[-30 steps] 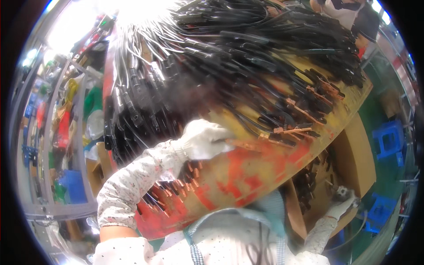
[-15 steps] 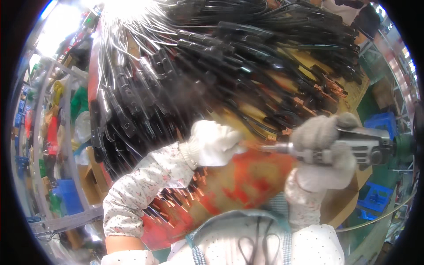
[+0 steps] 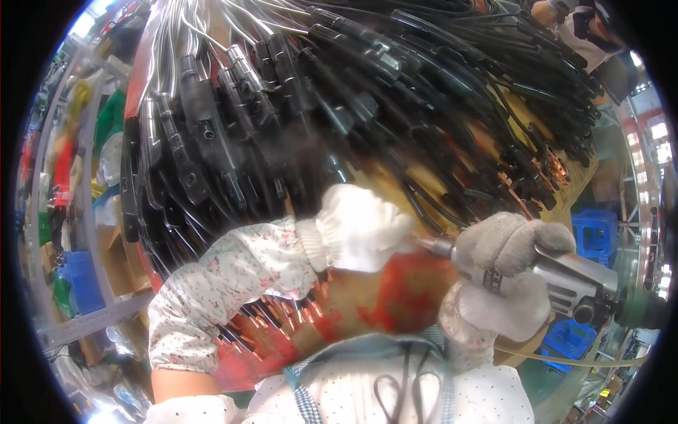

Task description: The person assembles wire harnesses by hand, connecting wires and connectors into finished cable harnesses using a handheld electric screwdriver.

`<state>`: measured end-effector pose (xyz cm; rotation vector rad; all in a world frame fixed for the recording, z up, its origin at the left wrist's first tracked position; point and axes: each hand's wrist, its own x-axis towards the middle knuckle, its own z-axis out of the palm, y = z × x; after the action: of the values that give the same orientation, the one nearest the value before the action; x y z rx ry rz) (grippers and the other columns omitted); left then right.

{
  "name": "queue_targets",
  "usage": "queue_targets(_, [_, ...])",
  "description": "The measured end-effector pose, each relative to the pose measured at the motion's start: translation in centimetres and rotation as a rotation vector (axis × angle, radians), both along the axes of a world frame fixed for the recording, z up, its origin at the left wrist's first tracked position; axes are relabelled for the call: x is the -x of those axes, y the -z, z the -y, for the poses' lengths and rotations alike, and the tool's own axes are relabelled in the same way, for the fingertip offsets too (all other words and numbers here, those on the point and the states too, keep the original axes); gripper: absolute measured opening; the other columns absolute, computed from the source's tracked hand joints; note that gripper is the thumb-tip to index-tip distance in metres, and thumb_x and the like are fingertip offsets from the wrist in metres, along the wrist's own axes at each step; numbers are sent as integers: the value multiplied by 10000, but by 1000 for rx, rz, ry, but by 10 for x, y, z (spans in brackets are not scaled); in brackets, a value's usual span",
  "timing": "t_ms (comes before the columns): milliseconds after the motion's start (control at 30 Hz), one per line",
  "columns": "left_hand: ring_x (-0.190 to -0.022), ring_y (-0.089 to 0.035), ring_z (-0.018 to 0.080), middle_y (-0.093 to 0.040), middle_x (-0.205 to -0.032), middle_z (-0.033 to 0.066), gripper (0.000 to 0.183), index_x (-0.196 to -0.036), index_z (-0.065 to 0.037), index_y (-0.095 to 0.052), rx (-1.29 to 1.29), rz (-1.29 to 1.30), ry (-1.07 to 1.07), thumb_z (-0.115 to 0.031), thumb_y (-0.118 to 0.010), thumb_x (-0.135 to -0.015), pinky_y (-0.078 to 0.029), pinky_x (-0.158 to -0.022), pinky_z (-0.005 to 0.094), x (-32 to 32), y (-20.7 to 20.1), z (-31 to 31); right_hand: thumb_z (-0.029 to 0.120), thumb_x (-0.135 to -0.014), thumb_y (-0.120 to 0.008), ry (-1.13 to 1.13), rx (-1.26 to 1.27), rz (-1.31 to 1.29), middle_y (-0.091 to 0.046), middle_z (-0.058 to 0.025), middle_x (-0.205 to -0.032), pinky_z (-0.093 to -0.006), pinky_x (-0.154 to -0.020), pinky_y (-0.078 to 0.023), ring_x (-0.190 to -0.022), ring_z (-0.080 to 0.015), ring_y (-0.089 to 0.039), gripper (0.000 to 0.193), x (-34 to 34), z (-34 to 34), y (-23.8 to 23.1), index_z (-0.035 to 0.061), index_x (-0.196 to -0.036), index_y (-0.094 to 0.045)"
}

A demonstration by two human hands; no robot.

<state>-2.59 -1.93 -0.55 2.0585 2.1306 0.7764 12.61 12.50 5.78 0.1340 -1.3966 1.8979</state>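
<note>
My left hand point(image 3: 364, 230), in a white glove, is closed just left of the tool's nose. Between its fingertips and that nose shows a short copper wire end point(image 3: 426, 242); the rest of it is hidden by the glove and blur. My right hand point(image 3: 498, 247), in a greyish glove, wraps around a silver handheld power tool point(image 3: 565, 283), its narrow nose pointing left at my left fingertips. Many black cables with moulded black housings point(image 3: 191, 169) lie fanned out beyond both hands. Below my left forearm, bare copper cable ends point(image 3: 296, 311) stick out over the worktop.
The worktop point(image 3: 367, 300) is yellowish with worn red patches. Blue plastic crates point(image 3: 593, 233) stand at the right, by a cardboard box point(image 3: 519, 343). A metal rack point(image 3: 85, 162) with bags and a blue bin point(image 3: 81, 279) is at the left. Another person point(image 3: 590, 32) is at the far right.
The view has shifted. My left hand stays closed. The tool has tilted, its rear end now lower, and its nose is nearer to my left fingertips, both hands keeping their grip.
</note>
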Motion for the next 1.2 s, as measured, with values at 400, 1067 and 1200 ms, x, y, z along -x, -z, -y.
queue_targets(400, [-569,-662,244,-651,-669,27,198,-865,-136,-669,11,61,14,-291,-790,-834,-463,-473,365,0,1,-5,-160,-578,-564,-30,61,10,-504,-70,-661,-366,-529,-446,-603,-248,-530,305,-3,-6,-2,76,-758,-493])
queue_targets(1067, [-581,-668,249,-681,-693,36,155,-886,-115,-668,53,73,-15,-228,-762,-838,-472,-495,361,-5,3,-2,8,-689,-647,-377,-257,-14,-560,-115,-614,-376,-558,-512,-569,-256,-542,174,13,-29,-3,71,-696,-485])
queue_targets(1200, [-608,-685,255,-705,-725,48,122,-889,-107,-683,-55,59,5,-176,-754,-818,-487,-510,366,-5,2,-5,128,-738,-690,135,10,-55,-537,-111,-577,-375,-529,-511,-548,-250,-532,220,6,15,-1,61,-684,-488])
